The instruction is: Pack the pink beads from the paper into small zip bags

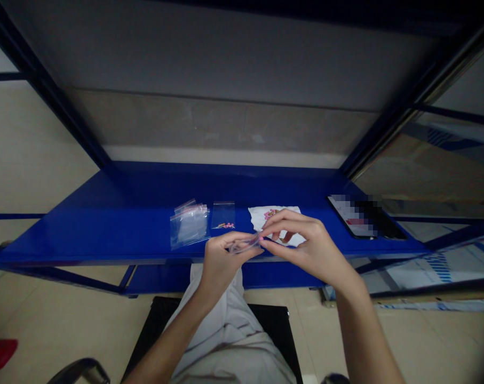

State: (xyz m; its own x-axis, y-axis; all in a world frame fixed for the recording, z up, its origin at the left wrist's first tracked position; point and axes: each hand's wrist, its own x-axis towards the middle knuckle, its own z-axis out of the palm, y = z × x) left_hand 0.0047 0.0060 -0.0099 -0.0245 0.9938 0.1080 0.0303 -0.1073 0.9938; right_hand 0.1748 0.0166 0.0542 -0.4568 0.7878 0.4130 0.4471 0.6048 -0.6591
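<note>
A clear plastic bag [242,246] is held over the near edge of a blue table [137,200], grasped by the left hand [221,257] and pinched at its right end by the fingertips of the right hand [310,240]. Toward ten o'clock from it, a pile of clear bags [188,226] is spread, with a small bag [223,209] of colourful pieces [226,225] seen at eleven. At one o'clock, a white sheet [256,214] with pink and yellow patches is partly hidden by the right hand
</note>
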